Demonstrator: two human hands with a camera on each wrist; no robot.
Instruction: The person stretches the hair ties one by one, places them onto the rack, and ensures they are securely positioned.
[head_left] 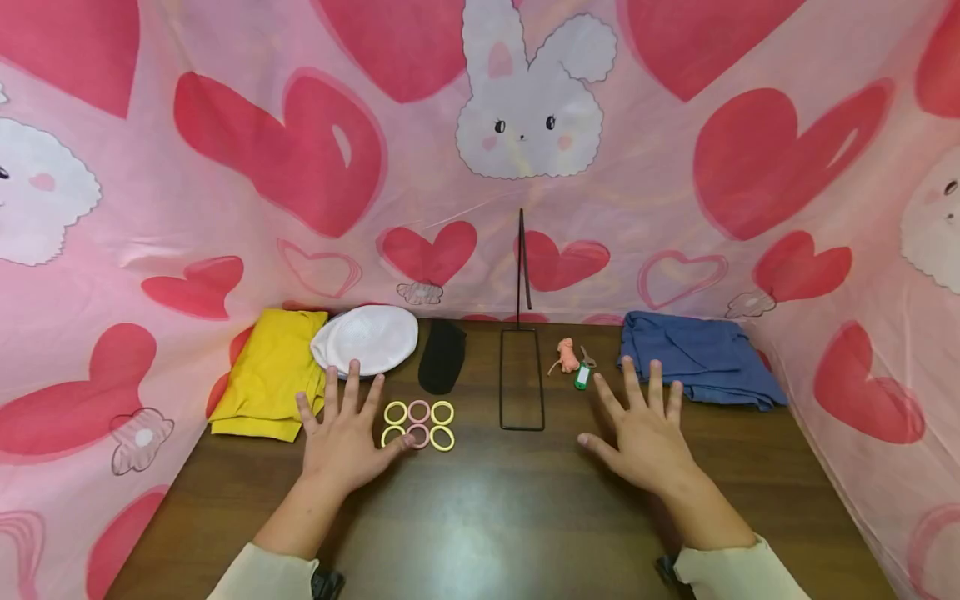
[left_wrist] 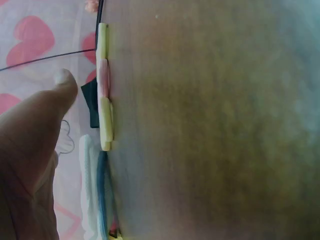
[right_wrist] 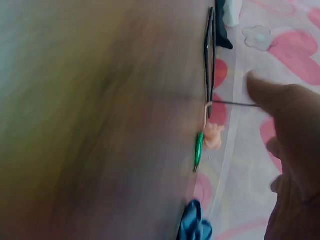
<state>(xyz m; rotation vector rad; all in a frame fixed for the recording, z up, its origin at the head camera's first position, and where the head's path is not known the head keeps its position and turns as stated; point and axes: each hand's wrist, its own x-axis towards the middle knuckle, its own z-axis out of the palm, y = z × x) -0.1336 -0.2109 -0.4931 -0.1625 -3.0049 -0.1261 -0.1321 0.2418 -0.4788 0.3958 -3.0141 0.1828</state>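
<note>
My left hand [head_left: 347,442] hovers with fingers spread, its thumb in front of the nearer row of yellow and pink rings [head_left: 442,438]. Nothing is held in it. On the other side my right hand [head_left: 643,433] is spread the same way, holding nothing. Nearest its fingers are a key with a green tag [head_left: 582,377] and a small bundle of orange cord [head_left: 567,356]. Between the hands stands a black wire stand [head_left: 542,383] with a rectangular base and a tall upright. In the left wrist view, the rings [left_wrist: 104,122] lie flat beyond the thumb.
Along the table's back lie a folded yellow cloth [head_left: 266,375], a white cap-like item [head_left: 375,337], a black fabric piece [head_left: 442,357] and a folded blue cloth [head_left: 697,358]. A pink heart-print curtain [head_left: 427,192] surrounds the brown table [head_left: 480,517] at the back and sides.
</note>
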